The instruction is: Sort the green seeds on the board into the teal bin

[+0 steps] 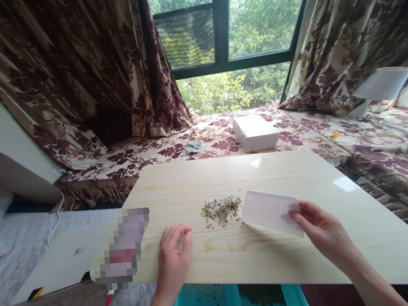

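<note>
My right hand [321, 228] grips the right end of a thin white rectangular plastic sheet [269, 212], thumb on its near face. The sheet is tilted over the tabletop, its left end beside a small pile of mung beans [222, 211] mixed with white grains. A few beans lie scattered around the pile. To the left of the pile, my left hand [175, 249] rests at the table with its fingers loosely bent, the thumb apart from them, and nothing in it. Both hands are over the pale wood-grain table [212, 260].
Below the table's near edge sits a turquoise divided bin [233, 301] with dark green bits in its right compartment. A blurred-out device [123, 249] with a red cable lies at the left edge. Behind are a white box [255, 132], a grey-green cloth [193, 146] and a lamp [384, 84].
</note>
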Demonstrator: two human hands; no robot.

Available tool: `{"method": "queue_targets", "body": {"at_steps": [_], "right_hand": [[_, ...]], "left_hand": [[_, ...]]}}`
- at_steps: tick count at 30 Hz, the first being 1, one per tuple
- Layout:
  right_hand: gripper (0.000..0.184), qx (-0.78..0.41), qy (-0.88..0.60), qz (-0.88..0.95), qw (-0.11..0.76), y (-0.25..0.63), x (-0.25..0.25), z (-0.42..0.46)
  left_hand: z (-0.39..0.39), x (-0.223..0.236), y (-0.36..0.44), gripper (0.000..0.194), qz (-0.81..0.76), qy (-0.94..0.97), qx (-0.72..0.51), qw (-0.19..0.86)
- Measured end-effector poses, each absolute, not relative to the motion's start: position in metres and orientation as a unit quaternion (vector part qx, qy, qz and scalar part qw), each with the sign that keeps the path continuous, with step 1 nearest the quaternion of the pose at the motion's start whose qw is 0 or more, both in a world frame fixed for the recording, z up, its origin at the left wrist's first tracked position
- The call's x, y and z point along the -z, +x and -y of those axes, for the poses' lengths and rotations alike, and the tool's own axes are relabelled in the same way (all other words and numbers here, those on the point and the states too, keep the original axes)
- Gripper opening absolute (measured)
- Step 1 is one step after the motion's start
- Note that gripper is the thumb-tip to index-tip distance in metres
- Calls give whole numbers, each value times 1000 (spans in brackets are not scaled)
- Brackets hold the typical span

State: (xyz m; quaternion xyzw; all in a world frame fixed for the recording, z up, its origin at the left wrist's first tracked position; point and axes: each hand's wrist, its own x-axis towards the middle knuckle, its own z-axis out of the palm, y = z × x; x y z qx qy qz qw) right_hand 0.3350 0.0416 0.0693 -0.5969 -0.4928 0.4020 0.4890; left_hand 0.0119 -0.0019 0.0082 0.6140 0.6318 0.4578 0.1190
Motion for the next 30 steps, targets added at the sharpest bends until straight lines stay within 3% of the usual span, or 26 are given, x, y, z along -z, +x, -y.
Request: {"method": "queue_targets", "body": {"at_steps": [30], "right_hand": [[31,-381,-577,546,473,327,-65,-47]], "left_hand": [[5,-7,12,13,-633,600,-473,129]]}}
